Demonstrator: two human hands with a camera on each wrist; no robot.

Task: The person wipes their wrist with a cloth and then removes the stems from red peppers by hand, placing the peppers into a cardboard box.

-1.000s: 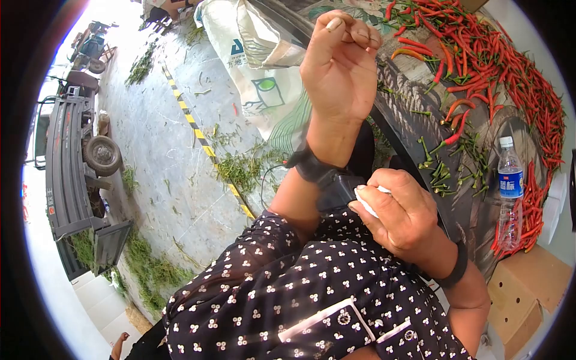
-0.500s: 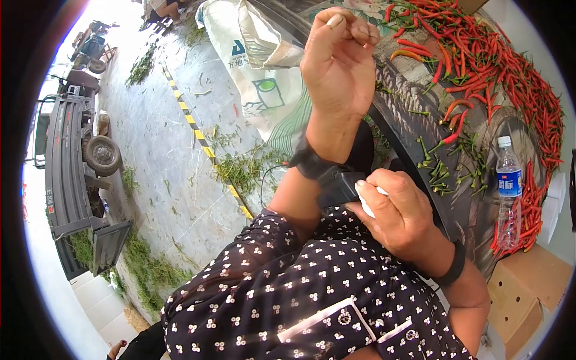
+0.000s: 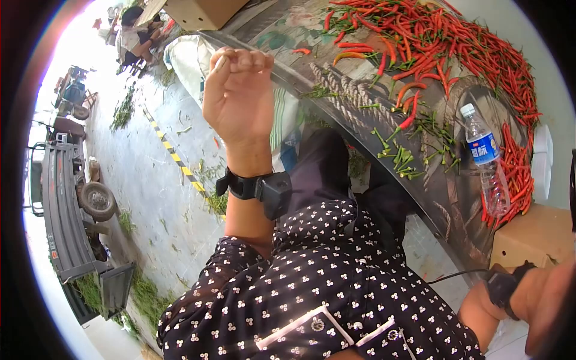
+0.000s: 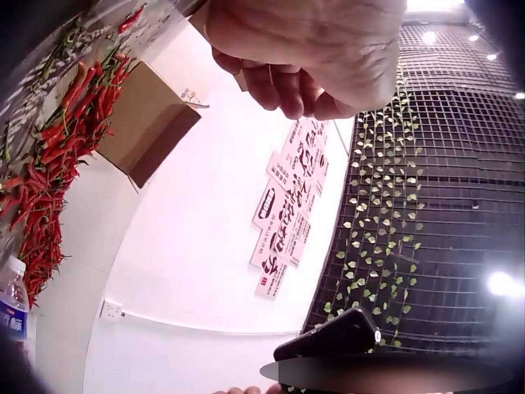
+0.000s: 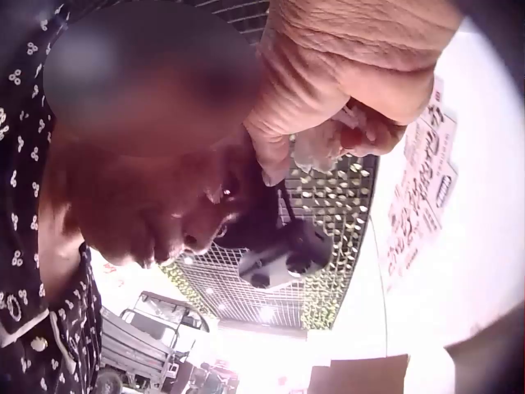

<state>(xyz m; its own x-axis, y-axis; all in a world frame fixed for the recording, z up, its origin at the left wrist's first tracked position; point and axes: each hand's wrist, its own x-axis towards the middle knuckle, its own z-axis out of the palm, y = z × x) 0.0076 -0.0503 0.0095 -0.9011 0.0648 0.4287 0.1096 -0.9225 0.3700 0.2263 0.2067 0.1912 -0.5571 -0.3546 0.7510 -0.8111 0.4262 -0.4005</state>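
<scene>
My left hand (image 3: 240, 105) is raised palm up over the floor, its fingers loosely bent with nothing in them. A black wrist camera (image 3: 277, 195) is strapped below it. In the left wrist view the same hand (image 4: 308, 49) hangs at the top. My right hand (image 5: 344, 74) is up beside the head, pinching a small pale crumpled thing (image 5: 316, 148) between thumb and fingers; its kind cannot be made out. Only a blurred part of that hand (image 3: 555, 300) shows at the head view's right edge. A black head camera (image 5: 287, 254) is just below its fingers.
Red chilies (image 3: 474, 60) cover the table's far side, with cut green stems (image 3: 408, 159) nearer. A water bottle (image 3: 483, 150) lies among them, beside a cardboard box (image 3: 528, 234). A white sack (image 3: 192, 66) stands on the floor; a grey cargo vehicle (image 3: 66, 210) is parked left.
The right hand has left the left wrist camera, where it held a white thing, and gone up to the head at the right. The view has shifted, so the left hand appears farther left.
</scene>
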